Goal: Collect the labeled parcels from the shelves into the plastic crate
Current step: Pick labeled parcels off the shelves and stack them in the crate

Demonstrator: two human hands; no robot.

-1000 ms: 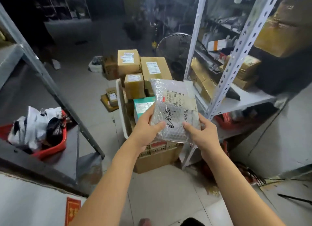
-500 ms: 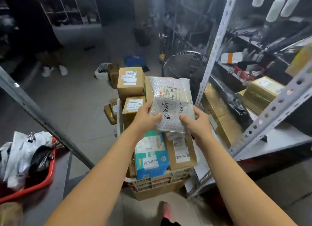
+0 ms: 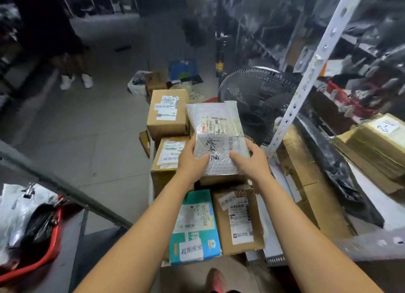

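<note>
Both hands grip one bubble-wrap parcel [image 3: 215,139] in the head view: the left hand [image 3: 190,161] clamps its near left edge with the thumb on top, and the right hand [image 3: 249,159] clamps the near right corner the same way. This parcel carries a printed label and some handwriting, and it is held tilted above the load of the crate [image 3: 274,258], of which only a pale strip of rim shows at the near right.

Below the hands the crate seems already well filled. A teal box [image 3: 195,224] and a brown box [image 3: 238,220] lie side by side at the near end, both labeled. Farther along sit a labeled carton [image 3: 167,156] and a taller carton [image 3: 167,115] behind it. Judging by that, several parcels are collected and this one is about to join them, probably on top of the others since little free room shows.

On the shelf [image 3: 370,196] to the right lie gold-wrapped packages [image 3: 377,139] and a black bag [image 3: 335,172]; whether they also belong to the order cannot be told. A fan [image 3: 258,99] stands beyond the crate.
</note>
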